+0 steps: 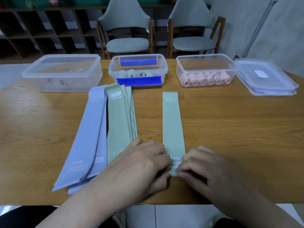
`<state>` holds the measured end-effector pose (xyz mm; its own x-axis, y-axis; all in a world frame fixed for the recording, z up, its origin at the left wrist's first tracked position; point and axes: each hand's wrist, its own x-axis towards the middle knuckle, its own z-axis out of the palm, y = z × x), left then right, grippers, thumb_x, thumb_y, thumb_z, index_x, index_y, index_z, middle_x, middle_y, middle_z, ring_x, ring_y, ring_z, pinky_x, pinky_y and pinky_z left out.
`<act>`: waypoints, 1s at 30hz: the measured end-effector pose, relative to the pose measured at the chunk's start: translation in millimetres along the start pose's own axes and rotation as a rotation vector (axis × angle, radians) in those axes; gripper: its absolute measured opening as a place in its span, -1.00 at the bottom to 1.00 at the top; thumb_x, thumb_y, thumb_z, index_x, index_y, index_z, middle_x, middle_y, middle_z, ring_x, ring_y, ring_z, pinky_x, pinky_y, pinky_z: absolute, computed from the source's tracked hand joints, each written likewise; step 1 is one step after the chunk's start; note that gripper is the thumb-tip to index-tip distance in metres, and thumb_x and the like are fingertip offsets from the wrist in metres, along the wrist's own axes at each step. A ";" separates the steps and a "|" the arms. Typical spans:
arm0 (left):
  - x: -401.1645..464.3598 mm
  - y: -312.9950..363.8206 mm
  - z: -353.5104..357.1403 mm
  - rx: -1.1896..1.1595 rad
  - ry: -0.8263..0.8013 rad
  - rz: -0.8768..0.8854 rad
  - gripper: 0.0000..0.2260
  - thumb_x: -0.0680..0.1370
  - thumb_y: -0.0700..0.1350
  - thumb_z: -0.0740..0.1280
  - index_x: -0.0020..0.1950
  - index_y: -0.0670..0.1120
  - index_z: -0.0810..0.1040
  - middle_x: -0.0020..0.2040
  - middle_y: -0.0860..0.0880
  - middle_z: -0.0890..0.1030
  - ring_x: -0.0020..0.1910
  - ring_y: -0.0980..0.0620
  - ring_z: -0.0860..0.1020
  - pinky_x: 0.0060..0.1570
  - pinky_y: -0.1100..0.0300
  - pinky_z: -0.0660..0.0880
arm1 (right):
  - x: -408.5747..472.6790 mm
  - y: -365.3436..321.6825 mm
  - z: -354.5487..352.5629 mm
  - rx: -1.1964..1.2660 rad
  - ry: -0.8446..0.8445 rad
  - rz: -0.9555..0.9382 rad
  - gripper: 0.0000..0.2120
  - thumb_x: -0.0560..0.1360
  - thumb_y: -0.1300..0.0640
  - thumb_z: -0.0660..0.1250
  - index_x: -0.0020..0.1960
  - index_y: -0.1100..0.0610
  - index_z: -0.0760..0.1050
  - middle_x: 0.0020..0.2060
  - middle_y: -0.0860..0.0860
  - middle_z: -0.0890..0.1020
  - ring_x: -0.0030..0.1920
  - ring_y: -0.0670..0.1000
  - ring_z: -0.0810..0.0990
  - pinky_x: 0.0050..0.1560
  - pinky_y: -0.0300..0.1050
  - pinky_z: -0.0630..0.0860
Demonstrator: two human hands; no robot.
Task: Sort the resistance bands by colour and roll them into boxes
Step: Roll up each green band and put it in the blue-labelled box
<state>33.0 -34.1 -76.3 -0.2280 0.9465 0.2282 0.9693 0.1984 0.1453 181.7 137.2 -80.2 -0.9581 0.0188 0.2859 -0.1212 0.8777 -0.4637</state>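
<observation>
At the near edge of the wooden table (230, 129), both my hands are down on the near end of a single green band (172, 125) that lies flat and straight, its "30 LB" end pointing away toward the boxes. My left hand (141, 162) is curled narrow with its fingertips pinching that end from the left side, and my right hand (202, 165) does the same from the right, thumb tucked under the edge, so each has hold of one corner. I judge this to be the start of rolling: the colours look sorted already, with the blue-grey stack (88, 137) and the green stack (120, 122) lying side by side just left of my band. Beyond them, the middle box (138, 71) with blue clips holds what seem to be pale rolls, though I cannot tell their colour through the plastic; the right box (205, 69) is lined with pink rolls, and the left box (64, 73) looks lidded, with no rolls that I can make out. A spare lid (266, 78) sits just right of the pink box. Next I need to turn the end over tightly and evenly, keeping both corners level so the roll runs straight up the band, then pinch it shut and carry it to the box where I judge the greens belong, probably the middle one.
</observation>
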 end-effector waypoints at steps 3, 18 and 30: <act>2.1 -3.6 7.0 -0.019 0.086 0.031 -0.89 0.48 0.09 0.31 -0.14 0.09 0.46 -0.17 0.11 0.47 -0.15 0.04 0.45 -0.10 0.04 0.38 | 2.1 7.5 1.4 -0.042 0.011 0.001 -0.75 0.64 -0.10 0.19 -0.05 -0.06 0.61 -0.14 -0.23 0.47 -0.06 -0.12 0.46 -0.08 -0.17 0.42; 0.0 3.1 -7.0 0.012 0.018 -0.001 -0.79 0.58 0.12 0.24 -0.15 0.06 0.54 -0.16 0.10 0.49 -0.13 0.03 0.47 -0.09 0.04 0.48 | 2.9 13.5 3.7 -0.037 -0.002 0.022 -0.82 0.61 -0.11 0.22 0.07 -0.09 0.56 -0.04 -0.26 0.50 -0.02 -0.14 0.47 -0.07 -0.10 0.48; 6.4 -0.2 1.4 0.042 0.127 -0.066 -0.78 0.57 0.08 0.25 -0.15 0.06 0.64 -0.20 0.09 0.52 -0.22 0.01 0.48 -0.18 0.03 0.46 | 12.5 7.3 3.6 -0.042 0.063 0.112 -0.86 0.62 -0.02 0.25 -0.03 -0.06 0.57 -0.12 -0.22 0.50 -0.06 -0.12 0.47 -0.12 -0.05 0.48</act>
<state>31.5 -27.7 -76.2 -0.2987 0.8918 0.3399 0.9542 0.2721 0.1247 167.9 142.1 -83.0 -0.9467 0.1465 0.2870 -0.0023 0.8876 -0.4606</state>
